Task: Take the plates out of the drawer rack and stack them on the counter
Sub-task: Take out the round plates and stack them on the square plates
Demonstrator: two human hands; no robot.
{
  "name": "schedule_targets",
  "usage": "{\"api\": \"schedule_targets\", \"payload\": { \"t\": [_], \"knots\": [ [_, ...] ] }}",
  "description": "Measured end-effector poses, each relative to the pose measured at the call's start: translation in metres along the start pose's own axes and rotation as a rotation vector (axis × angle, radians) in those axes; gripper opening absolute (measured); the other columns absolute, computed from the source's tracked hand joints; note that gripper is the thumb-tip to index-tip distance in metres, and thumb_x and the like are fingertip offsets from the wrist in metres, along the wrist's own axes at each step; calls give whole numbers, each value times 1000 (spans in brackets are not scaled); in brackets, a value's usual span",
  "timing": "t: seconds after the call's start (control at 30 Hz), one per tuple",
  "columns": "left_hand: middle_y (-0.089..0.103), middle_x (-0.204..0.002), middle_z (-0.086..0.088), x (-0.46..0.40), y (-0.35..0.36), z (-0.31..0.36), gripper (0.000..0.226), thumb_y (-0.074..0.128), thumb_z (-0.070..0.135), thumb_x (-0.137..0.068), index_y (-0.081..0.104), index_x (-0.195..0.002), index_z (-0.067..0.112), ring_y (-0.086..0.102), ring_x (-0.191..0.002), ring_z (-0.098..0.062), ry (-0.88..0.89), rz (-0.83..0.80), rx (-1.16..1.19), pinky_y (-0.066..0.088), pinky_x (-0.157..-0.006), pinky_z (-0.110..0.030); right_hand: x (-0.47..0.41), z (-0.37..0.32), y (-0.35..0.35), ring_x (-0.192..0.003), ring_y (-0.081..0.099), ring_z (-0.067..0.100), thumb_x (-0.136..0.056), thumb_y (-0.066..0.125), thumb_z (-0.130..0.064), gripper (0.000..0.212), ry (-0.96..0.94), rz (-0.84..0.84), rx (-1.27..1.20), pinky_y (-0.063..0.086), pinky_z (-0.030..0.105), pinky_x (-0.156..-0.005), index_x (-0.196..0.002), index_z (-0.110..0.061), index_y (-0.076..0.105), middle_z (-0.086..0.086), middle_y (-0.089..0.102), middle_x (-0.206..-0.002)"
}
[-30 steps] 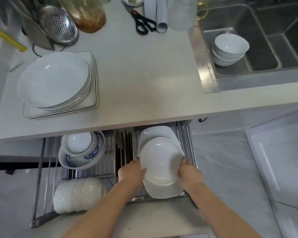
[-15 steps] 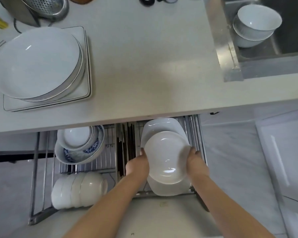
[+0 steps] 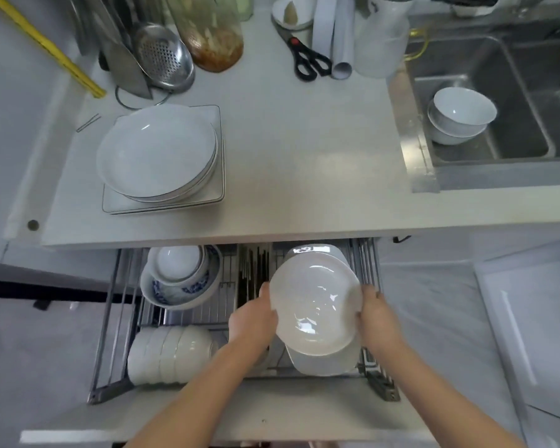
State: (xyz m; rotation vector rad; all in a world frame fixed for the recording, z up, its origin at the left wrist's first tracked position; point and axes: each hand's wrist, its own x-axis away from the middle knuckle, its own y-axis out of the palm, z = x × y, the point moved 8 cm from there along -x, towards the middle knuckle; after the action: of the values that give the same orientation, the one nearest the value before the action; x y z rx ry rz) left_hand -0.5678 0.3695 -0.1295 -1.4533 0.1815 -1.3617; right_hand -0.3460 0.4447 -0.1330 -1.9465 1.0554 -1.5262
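A round white plate (image 3: 316, 305) is held over the open drawer rack (image 3: 110, 318). My left hand (image 3: 253, 318) grips its left rim and my right hand (image 3: 377, 318) grips its right rim. Under it a larger white plate (image 3: 324, 365) still lies in the right part of the rack, mostly hidden. On the counter (image 3: 288, 163) at the left stands a stack of white plates (image 3: 157, 153), round ones on top of square ones.
The rack also holds nested blue-patterned bowls (image 3: 181, 279), a row of white bowls (image 3: 170, 355) and dark utensils (image 3: 253, 273). A colander (image 3: 164, 56), jar (image 3: 214, 33) and scissors (image 3: 307, 59) line the counter's back. Two bowls (image 3: 459, 114) sit in the sink at right.
Both hands have raised the round plate a little above the one beneath it. The view has tilted back up, showing more of the counter's far side.
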Motion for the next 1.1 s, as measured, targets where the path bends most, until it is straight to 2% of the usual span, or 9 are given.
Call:
{"api": "schedule_targets", "payload": {
  "t": [0.17, 0.3, 0.43, 0.53, 0.6, 0.67, 0.77, 0.9, 1.1],
  "knots": [
    [60, -81, 5, 45, -52, -3, 56, 43, 21, -93, 21, -144, 30, 58, -70, -15, 71, 106, 101, 42, -55, -26, 38, -30, -42, -100, 54, 33, -81, 46, 6, 37, -160, 41, -136, 44, 36, -75, -116, -3, 44, 18, 52, -115],
    [59, -72, 10, 79, -100, -13, 62, 45, 25, -89, 22, -144, 39, 58, -66, -10, 110, 221, 168, 41, -52, -25, 67, -59, -75, -81, 49, 24, -80, 52, -1, 33, -287, 77, -185, 35, 29, -64, -109, -12, 43, 5, 52, -94],
    [56, -60, 9, 98, -153, -24, 62, 48, 26, -87, 24, -140, 47, 55, -55, -3, 144, 370, 219, 36, -44, -20, 84, -101, -109, -71, 60, 20, -82, 57, -6, 43, -393, 85, -271, 46, 29, -62, -121, -17, 44, -8, 57, -86],
    [54, -65, 12, 100, -194, -41, 48, 51, 26, -88, 41, -133, 39, 52, -59, 0, 105, 459, 265, 37, -48, -19, 90, -144, -135, -63, 61, 10, -82, 57, -7, 44, -475, 106, -311, 53, 31, -60, -122, -20, 42, -16, 56, -83],
    [52, -65, 14, 98, -224, -53, 38, 53, 27, -87, 51, -125, 32, 49, -60, 1, 70, 527, 295, 36, -50, -20, 90, -175, -150, -66, 63, 12, -83, 55, -7, 46, -508, 115, -344, 56, 36, -65, -124, -20, 41, -12, 57, -87],
    [54, -68, 16, 96, -253, -63, 43, 54, 27, -86, 50, -128, 35, 50, -64, 1, 71, 577, 348, 34, -51, -20, 88, -207, -163, -72, 65, 20, -82, 55, -7, 48, -531, 117, -368, 58, 42, -70, -127, -20, 41, -5, 59, -97],
    [57, -75, 15, 84, -295, -79, 47, 58, 25, -84, 50, -130, 34, 56, -73, -10, 57, 620, 422, 41, -60, -26, 78, -250, -177, -61, 64, 23, -82, 55, -6, 46, -533, 108, -464, 58, 38, -61, -125, -19, 46, 2, 61, -100],
    [61, -79, 6, 60, -332, -100, 43, 56, 27, -83, 50, -125, 33, 62, -80, -19, 3, 587, 445, 49, -68, -32, 57, -298, -186, -49, 61, 20, -83, 54, -7, 40, -527, 110, -531, 52, 27, -48, -121, -20, 50, 2, 61, -95],
    [70, -94, -1, 21, -359, -123, 39, 55, 22, -82, 55, -120, 31, 68, -86, -25, -28, 544, 503, 56, -79, -43, 21, -345, -178, -47, 58, 21, -81, 52, -4, 37, -467, 43, -567, 51, 28, -46, -116, -18, 52, 4, 64, -79]
  ]
}}
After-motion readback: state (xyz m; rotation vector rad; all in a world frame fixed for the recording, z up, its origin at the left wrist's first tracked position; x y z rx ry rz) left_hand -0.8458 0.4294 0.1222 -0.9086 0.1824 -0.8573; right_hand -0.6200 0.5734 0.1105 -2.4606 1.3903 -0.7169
